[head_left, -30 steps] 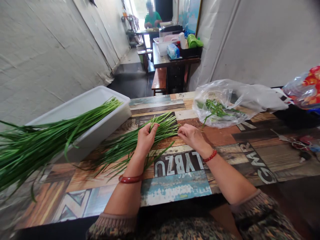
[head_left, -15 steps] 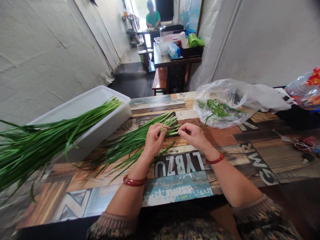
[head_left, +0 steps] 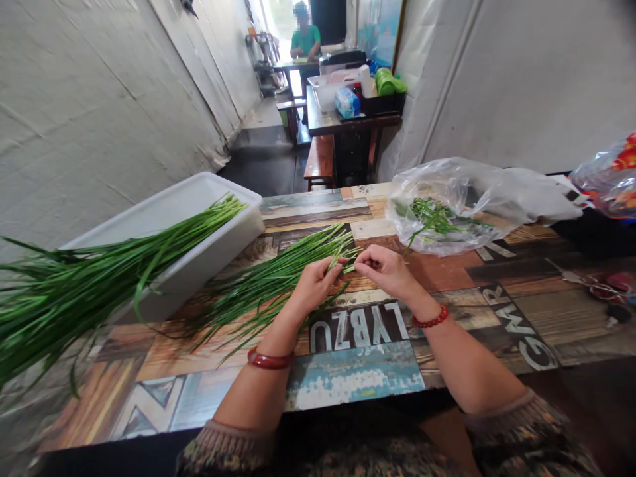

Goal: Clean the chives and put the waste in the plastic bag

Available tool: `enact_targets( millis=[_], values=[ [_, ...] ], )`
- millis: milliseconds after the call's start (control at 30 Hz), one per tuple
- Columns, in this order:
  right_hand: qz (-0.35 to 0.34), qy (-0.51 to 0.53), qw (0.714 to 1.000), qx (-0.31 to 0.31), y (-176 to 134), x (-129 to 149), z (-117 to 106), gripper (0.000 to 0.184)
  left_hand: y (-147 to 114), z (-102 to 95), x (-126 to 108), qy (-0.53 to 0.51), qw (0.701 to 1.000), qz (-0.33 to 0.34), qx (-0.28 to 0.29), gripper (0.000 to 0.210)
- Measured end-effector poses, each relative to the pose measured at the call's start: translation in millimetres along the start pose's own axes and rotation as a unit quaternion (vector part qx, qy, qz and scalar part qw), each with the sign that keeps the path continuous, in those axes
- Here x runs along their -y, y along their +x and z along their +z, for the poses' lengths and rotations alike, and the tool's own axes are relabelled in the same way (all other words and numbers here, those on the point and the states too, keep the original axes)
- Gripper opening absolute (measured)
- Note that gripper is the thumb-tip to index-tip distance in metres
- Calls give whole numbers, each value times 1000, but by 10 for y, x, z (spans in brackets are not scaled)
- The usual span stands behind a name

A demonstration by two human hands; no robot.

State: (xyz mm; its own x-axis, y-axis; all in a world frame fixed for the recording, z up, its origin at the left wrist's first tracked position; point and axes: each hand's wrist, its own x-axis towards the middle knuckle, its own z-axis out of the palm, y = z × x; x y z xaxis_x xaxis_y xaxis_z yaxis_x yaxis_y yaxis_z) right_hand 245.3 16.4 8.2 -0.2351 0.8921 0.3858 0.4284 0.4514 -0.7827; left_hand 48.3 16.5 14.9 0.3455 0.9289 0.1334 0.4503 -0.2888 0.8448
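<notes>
A loose bunch of garlic chives (head_left: pixel 278 268) lies slantwise on the patterned table, pale stem ends toward the right. My left hand (head_left: pixel 319 283) is closed around some of these stems near their pale ends. Just right of it, my right hand (head_left: pixel 383 270) is pinched shut at the tips of the stems. What sits between its fingertips is too small to make out. A bigger heap of chives (head_left: pixel 149 255) rests across a white plastic tub (head_left: pixel 238 228) on the left, its leaves hanging over the near side.
A clear plastic bag (head_left: pixel 452 175) with green scraps (head_left: pixel 432 215) lies at the right. Beyond it is a red-and-clear package (head_left: pixel 616 169). Behind the table are a wooden bench (head_left: pixel 319 159), another table (head_left: pixel 332 122) with containers, and a seated person in green (head_left: pixel 305 43).
My left hand has turned slightly and shifted a little down and right, its fingers still around the stems. My right hand stays pinched at the stem ends. The view has shifted slightly.
</notes>
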Motion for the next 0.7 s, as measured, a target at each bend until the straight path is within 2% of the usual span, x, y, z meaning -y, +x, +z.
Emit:
enact_targets(
  millis=[167, 267, 333, 467, 633, 700],
  values=[
    [21, -23, 998, -53, 4, -69, 23, 17, 6, 23, 16, 28, 1000, -2, -2, 35],
    [64, -9, 992, -109, 10, -145, -11, 21, 5, 9, 46, 3, 1000, -15, -5, 34],
    [84, 16, 989, -123, 13, -185, -36, 24, 5, 6, 62, -14, 1000, -19, -6, 33],
    [78, 34, 993, -81, 18, -227, -28, 28, 13, 5, 85, -35, 999, -22, -1, 36],
    [28, -84, 996, -6, -7, -325, 48, 16, 36, -56, 91, -35, 993, -30, -106, 26],
    [17, -127, 992, 16, -30, -368, 68, 11, 41, -79, 94, -24, 992, -28, -121, 22]
  ],
)
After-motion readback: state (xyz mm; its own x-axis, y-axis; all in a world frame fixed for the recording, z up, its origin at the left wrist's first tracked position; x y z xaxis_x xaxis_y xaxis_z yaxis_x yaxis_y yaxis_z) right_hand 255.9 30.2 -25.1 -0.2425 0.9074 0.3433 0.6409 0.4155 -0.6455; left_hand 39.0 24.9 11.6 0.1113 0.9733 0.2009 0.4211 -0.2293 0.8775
